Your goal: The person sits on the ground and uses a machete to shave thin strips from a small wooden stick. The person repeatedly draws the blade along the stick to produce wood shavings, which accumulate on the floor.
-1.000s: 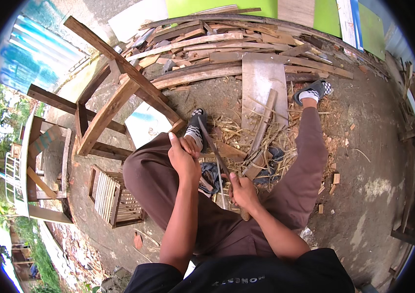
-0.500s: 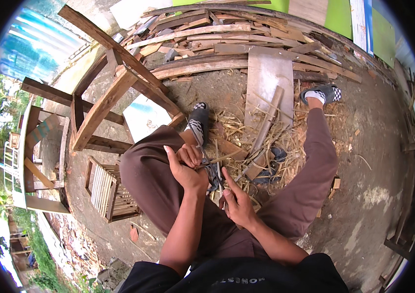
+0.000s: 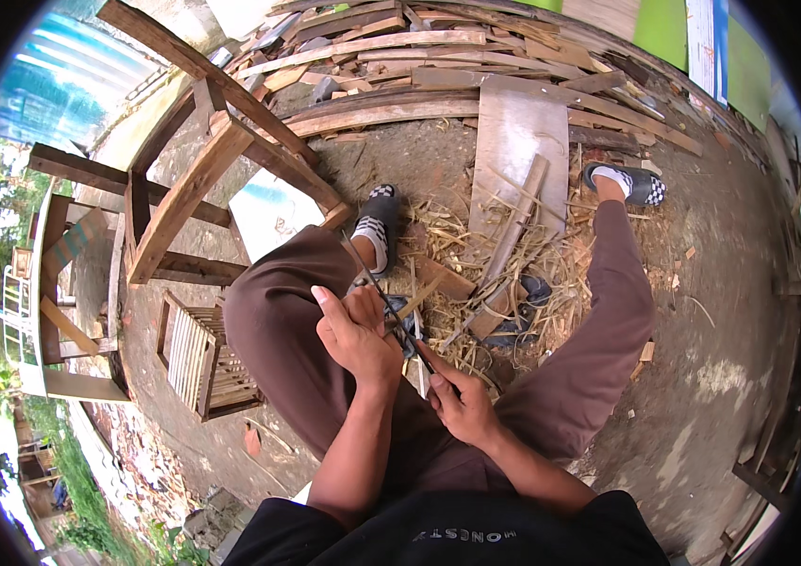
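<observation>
Between my thighs, my right hand [image 3: 462,407] is closed around the handle of a long, thin, dark knife [image 3: 400,325]. Its blade slants up and left past my left hand [image 3: 363,344], toward my left shoe. That left hand is by my left knee, thumb pointing up and fingers curled. What its fingers grip is mostly hidden behind the hand and the blade. A pale thin strip [image 3: 419,297] shows just beyond those fingers; whether it is held, I cannot tell.
Pale shavings [image 3: 438,226] litter the ground between my feet, around a wooden slat [image 3: 518,217] and a flat board [image 3: 504,132]. A wooden frame [image 3: 188,198] stands at left, near a slatted crate [image 3: 204,363]. Stacked planks [image 3: 391,108] lie across the far side.
The knife blade has tilted further left, and my right index finger, stretched out before, now lies bent along the handle. My left hand stays nearly in place. The whole view has shifted slightly.
</observation>
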